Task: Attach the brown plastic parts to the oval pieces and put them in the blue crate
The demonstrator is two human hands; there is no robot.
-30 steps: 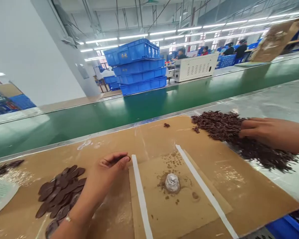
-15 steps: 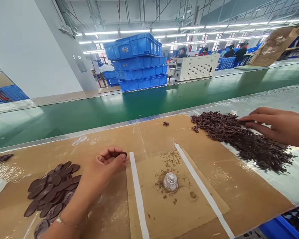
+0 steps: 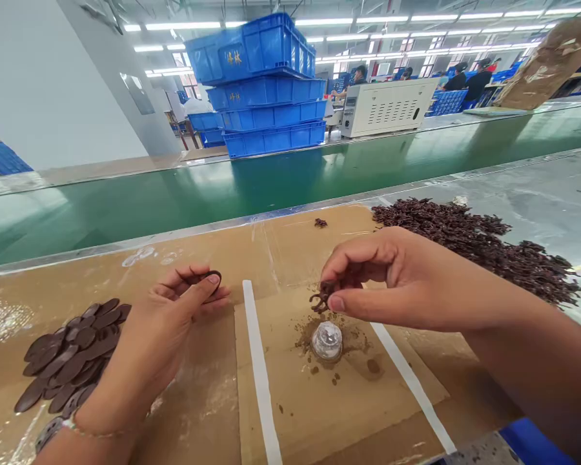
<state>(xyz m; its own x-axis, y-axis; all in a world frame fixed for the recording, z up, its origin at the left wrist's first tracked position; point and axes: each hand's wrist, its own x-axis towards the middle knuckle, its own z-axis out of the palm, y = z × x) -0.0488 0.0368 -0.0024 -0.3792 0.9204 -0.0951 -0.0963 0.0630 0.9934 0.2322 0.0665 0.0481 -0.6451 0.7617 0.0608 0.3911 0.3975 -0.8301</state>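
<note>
Our left hand (image 3: 172, 316) pinches a thin dark disc (image 3: 217, 273) edgewise, our right hand (image 3: 392, 278) a spindly brown piece (image 3: 319, 301), probably light, bendy, best gripped mid-body.

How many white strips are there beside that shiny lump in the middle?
2. One white strip lies to the left of the shiny lump. The other strip lies to its right, partly hidden behind the right hand.

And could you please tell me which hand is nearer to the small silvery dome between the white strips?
The right hand, just above the silvery dome in the picture; the left hand is farther off, left of both white strips.
</note>
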